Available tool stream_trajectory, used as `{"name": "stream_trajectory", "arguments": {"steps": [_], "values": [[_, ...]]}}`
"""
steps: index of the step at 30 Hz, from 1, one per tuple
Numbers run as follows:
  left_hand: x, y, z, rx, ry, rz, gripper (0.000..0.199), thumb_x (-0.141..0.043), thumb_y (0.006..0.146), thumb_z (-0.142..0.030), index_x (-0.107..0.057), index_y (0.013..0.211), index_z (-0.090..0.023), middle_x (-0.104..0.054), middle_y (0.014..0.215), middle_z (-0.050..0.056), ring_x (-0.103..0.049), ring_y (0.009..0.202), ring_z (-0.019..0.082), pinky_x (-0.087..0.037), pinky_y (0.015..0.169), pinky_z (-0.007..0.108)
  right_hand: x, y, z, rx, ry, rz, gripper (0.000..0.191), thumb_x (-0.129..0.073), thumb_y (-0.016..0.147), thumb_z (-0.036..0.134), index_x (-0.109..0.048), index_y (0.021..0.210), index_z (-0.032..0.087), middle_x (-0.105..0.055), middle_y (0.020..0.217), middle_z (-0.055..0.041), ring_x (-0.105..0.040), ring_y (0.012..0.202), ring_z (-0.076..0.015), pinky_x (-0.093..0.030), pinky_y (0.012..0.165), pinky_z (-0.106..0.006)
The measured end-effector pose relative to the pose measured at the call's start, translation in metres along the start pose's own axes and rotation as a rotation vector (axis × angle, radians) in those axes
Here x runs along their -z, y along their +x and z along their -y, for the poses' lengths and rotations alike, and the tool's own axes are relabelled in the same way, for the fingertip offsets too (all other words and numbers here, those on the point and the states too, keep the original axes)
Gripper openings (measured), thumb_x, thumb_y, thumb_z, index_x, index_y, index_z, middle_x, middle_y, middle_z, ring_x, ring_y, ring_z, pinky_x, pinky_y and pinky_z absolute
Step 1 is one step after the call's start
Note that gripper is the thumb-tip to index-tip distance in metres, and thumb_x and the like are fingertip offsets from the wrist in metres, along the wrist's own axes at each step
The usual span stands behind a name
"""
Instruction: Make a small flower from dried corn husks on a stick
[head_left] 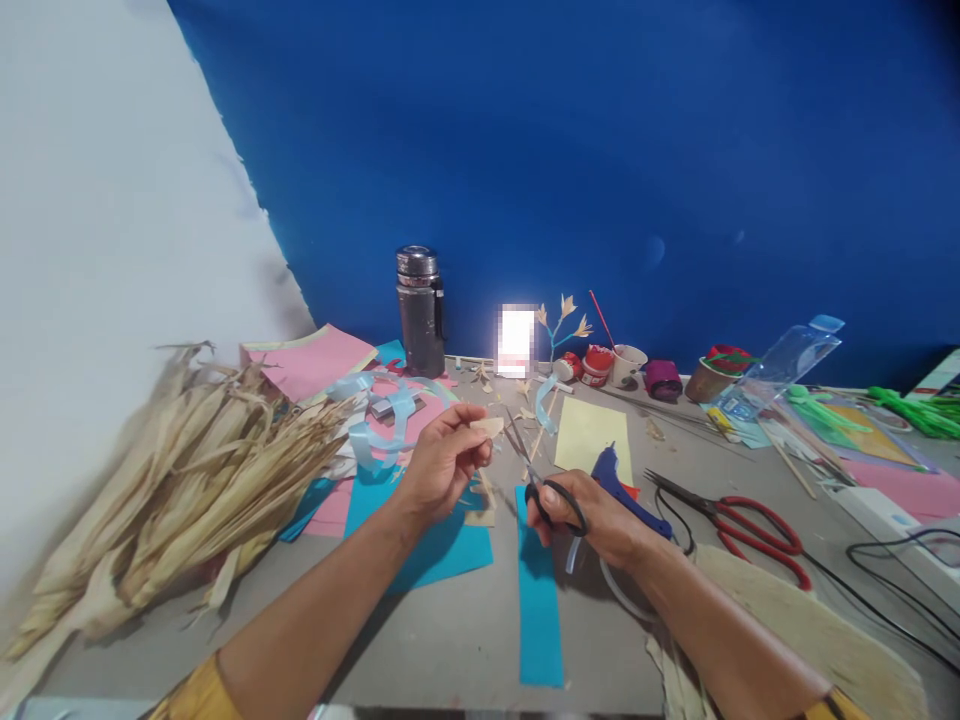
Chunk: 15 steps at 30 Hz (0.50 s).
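Between the thumb and fingers of my left hand (444, 462) is a small pale piece of husk (489, 428), near the middle of the view. My right hand (574, 508) has its fingers through the black handles of a pair of scissors (523, 447). The scissors' blades point up and to the left, close to the right end of the husk piece and slightly parted. Beneath the hands lie a blue paper sheet (442, 560) and a blue paper strip (538, 620).
Dried corn husks (187, 490) are heaped at the left. A dark flask (420, 320) stands at the back. On the right are a blue glue gun (619, 485), red-handled scissors (757, 525), a tilted plastic bottle (784, 370) and cables. A flower stem (555, 335) stands near the wall.
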<state>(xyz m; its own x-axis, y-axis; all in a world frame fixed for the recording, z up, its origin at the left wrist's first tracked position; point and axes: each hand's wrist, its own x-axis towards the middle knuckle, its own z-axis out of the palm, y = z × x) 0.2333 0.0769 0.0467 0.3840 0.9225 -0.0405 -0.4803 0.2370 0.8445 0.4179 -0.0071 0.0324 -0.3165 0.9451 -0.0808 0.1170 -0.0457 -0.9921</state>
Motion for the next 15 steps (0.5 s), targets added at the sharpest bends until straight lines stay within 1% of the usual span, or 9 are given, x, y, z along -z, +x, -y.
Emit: {"name": "stream_trajectory", "arguments": {"steps": [3, 5, 10, 15], "values": [[0.0041, 0.0019, -0.0033, 0.071, -0.035, 0.031, 0.032, -0.07, 0.063, -0.013, -0.06, 0.093, -0.017, -0.048, 0.055, -0.007, -0.05, 0.05, 0.008, -0.039, 0.052, 0.022, 0.0008, 0.0003, -0.0029, -0.003, 0.003, 0.031, 0.062, -0.058, 0.077, 0.074, -0.069, 0.072, 0.013, -0.062, 0.056, -0.004, -0.049, 0.052, -0.0122, -0.031, 0.054, -0.025], [0.0061, 0.0029, -0.0037, 0.092, -0.038, 0.035, 0.034, -0.068, 0.062, -0.012, -0.06, 0.095, -0.016, -0.05, 0.057, -0.006, -0.05, 0.05, 0.009, -0.041, 0.054, 0.023, 0.0009, 0.0006, -0.0049, -0.013, 0.005, 0.034, 0.061, -0.06, 0.076, 0.074, -0.069, 0.072, 0.013, -0.062, 0.056, -0.0036, -0.049, 0.051, -0.0118, -0.03, 0.052, -0.025], [0.0071, 0.0045, -0.0018, 0.099, -0.011, 0.002, 0.036, -0.069, 0.062, -0.013, -0.059, 0.096, -0.015, -0.062, 0.07, -0.001, -0.061, 0.059, 0.013, -0.048, 0.065, 0.028, 0.0001, 0.0005, -0.0071, -0.049, 0.007, 0.028, 0.06, -0.063, 0.073, 0.073, -0.068, 0.068, 0.014, -0.061, 0.054, -0.0036, -0.048, 0.05, -0.0115, -0.027, 0.048, -0.024], [0.0064, 0.0051, -0.0008, 0.084, -0.025, 0.01, 0.035, -0.07, 0.06, -0.012, -0.059, 0.093, -0.015, -0.062, 0.068, -0.002, -0.062, 0.06, 0.013, -0.05, 0.067, 0.029, -0.0009, 0.0013, -0.009, -0.045, -0.028, 0.016, 0.059, -0.063, 0.074, 0.072, -0.067, 0.066, 0.013, -0.062, 0.054, -0.0043, -0.05, 0.053, -0.0122, -0.028, 0.049, -0.024]]}}
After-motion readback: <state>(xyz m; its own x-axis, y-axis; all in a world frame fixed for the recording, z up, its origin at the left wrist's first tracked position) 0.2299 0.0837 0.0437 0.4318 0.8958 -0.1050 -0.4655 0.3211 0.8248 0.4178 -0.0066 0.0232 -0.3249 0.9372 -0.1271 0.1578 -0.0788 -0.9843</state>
